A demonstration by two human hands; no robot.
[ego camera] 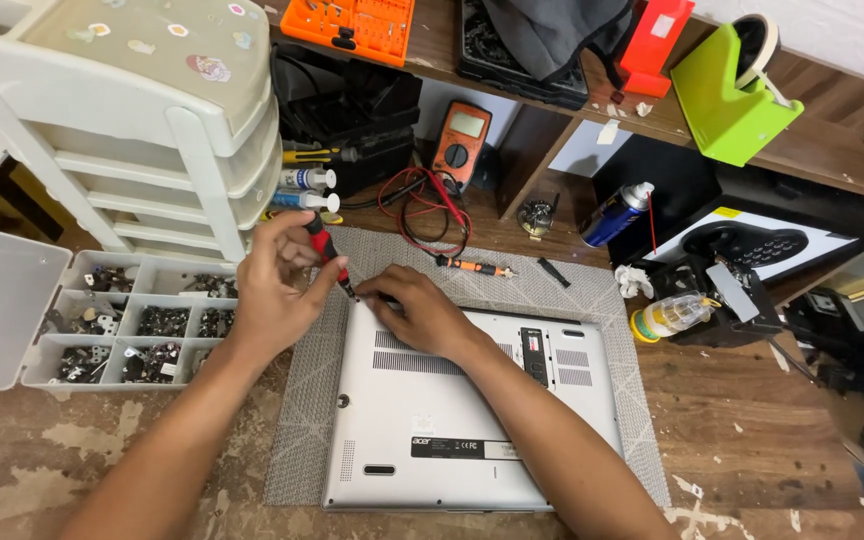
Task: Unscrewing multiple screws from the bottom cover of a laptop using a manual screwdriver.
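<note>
The left hand (274,285) holds a red-and-black screwdriver (328,253), its grip clenched around the handle. The tool's long axis slants from upper left down to lower right, and its tip meets the far left corner of the silver laptop (452,420), which lies base-up. The right hand (414,310) rests flat on that same corner, fingers pressed beside the tip; it grasps nothing that can be made out, though the fingertips may hide a small part. Both hands converge at this one corner, the left arriving from the left, the right from below and right.

The laptop sits squarely on a grey woven mat (302,430), which lies on a worn wooden tabletop (732,400). To the left, just off the mat, stands an open compartment box of small metal parts (142,325), near the left hand. A second, orange-handled screwdriver (472,267) lies beyond the laptop, apart from both hands. An orange multimeter (460,140) with red leads and a blue spray can (615,214) stand farther back.
</note>
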